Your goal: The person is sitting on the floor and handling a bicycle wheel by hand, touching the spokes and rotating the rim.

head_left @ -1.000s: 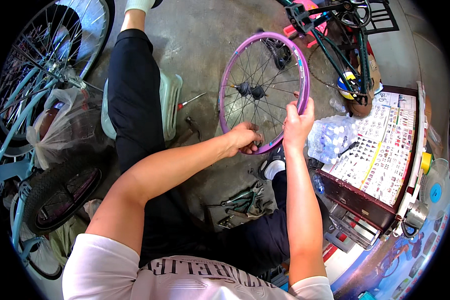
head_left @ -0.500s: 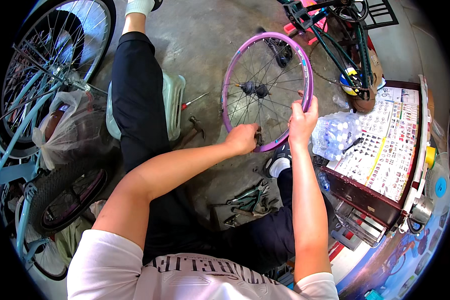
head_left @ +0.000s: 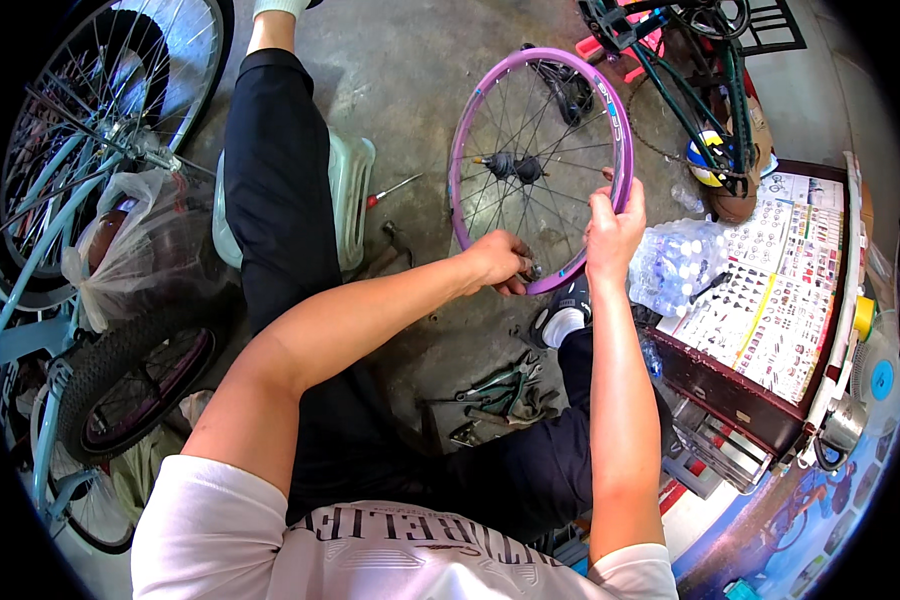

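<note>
Purple-rimmed bicycle wheel w/ thin black spokes and a dark hub (head_left: 540,170) stands upright on the concrete floor (head_left: 410,70), bare rim, no tyre, axle ends sticking out both sides of the hub. It's in front of the person, between the outstretched left leg and the right foot in a black-and-white shoe (head_left: 562,315).

Left hand (head_left: 500,262) is clenched at the rim's lower edge, fingers pinched round a small metal piece there; can't tell exactly what it is. Right hand (head_left: 615,230) grasps the rim on its right side, thumb over the edge.

Edges/room: wheel's right side is close to a clear shrink-wrapped pack of water bottles (head_left: 675,262) and a dark red tool cabinet topped w/ a printed chart (head_left: 760,300). Behind the wheel, a dark green bike frame (head_left: 690,80). Left of the wheel, open floor up to a pale green plastic stool (head_left: 352,195), w/ a red-handled screwdriver (head_left: 392,190) lying between. Near the knees, a loose pile of metal hand tools (head_left: 500,395). Far left, a light blue bicycle (head_left: 80,170) w/ a plastic bag on it.
</note>
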Motion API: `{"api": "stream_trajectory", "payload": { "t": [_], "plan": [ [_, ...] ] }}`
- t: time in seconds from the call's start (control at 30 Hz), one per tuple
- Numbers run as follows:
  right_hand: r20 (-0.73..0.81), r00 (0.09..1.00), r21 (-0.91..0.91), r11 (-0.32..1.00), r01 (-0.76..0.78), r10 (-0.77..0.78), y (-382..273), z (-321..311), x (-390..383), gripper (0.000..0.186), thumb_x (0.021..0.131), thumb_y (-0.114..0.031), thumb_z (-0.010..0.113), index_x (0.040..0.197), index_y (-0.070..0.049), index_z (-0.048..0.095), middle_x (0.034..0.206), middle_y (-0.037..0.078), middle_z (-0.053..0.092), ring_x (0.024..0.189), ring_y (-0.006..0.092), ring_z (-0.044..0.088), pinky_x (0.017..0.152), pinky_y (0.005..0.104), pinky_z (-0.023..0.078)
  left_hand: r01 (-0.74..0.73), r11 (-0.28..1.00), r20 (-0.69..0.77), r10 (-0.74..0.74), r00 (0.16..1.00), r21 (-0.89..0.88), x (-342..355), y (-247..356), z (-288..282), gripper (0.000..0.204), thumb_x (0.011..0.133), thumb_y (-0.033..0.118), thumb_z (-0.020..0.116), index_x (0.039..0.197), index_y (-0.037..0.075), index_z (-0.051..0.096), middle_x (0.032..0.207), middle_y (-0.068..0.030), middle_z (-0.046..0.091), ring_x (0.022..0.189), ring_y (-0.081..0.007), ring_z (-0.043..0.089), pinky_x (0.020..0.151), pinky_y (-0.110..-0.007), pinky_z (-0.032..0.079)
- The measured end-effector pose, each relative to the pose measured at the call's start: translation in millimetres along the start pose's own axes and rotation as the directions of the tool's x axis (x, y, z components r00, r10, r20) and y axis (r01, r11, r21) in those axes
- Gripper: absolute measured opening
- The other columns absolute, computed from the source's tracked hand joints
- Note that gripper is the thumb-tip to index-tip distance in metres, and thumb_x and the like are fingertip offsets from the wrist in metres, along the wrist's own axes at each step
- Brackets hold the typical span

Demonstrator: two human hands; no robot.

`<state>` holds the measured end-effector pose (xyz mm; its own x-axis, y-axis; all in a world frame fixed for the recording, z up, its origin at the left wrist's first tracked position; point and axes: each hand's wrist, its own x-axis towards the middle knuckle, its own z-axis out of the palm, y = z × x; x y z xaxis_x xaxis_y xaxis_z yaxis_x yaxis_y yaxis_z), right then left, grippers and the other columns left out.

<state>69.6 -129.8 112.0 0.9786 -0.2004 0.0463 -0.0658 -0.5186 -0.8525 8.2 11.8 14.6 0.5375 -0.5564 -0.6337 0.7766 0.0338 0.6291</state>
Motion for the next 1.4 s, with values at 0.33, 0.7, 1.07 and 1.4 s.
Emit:
{"api": "stream_trajectory", "payload": {
  "t": [0.33,0.7,1.07,1.4],
  "plan": [
    [0.004,1.0,-0.013,1.0,-0.024,0.024,1,1,1,0.031,0.087,-0.009,0.06,0.117,-0.004,0.067,0.085,0.0,0.063,0.073,0.0096,0.057,0.069,0.0273,0.047,0.062,0.975,-0.034,-0.071,0.997,-0.214,0,-4,0,0.04,0.098,0.007,0.067,0.135,-0.008,0.062,0.106,-0.0117,0.075,0.069,-0.0176,0.074,0.055,-0.029,0.058],
    [0.017,1.0,-0.032,0.999,0.018,-0.017,-1,2,0,0.031,0.087,-0.009,0.06,0.117,-0.003,0.067,0.085,0.0,0.063,0.072,0.0093,0.057,0.068,0.027,0.046,-0.023,0.985,-0.173,-0.007,0.985,-0.174,-6,-9,16,0.034,0.1,0.013,0.069,0.128,-0.007,0.066,0.1,-0.0099,0.074,0.06,-0.0144,0.069,0.048,-0.028,0.054],
    [0.013,1.0,-0.016,1.0,0.014,-0.013,-2,4,2,0.033,0.086,-0.009,0.061,0.118,-0.005,0.068,0.085,-0.001,0.063,0.071,0.0085,0.056,0.067,0.026,0.046,0.025,0.913,-0.056,-0.052,0.997,-0.408,2,-21,16,0.05,0.101,0.008,0.062,0.147,-0.007,0.049,0.106,-0.0093,0.072,0.067,-0.0136,0.064,0.061,-0.032,0.059],
    [0.051,0.998,-0.037,0.998,0.046,-0.044,-5,4,1,0.033,0.087,-0.007,0.06,0.119,-0.004,0.067,0.086,-0.001,0.064,0.072,0.0085,0.057,0.067,0.0262,0.046,0.027,0.936,0.066,-0.004,0.998,-0.352,5,-11,17,0.056,0.102,0.004,0.057,0.153,-0.009,0.037,0.124,-0.018,0.063,0.076,-0.0236,0.073,0.064,-0.037,0.063]
  ]
}}
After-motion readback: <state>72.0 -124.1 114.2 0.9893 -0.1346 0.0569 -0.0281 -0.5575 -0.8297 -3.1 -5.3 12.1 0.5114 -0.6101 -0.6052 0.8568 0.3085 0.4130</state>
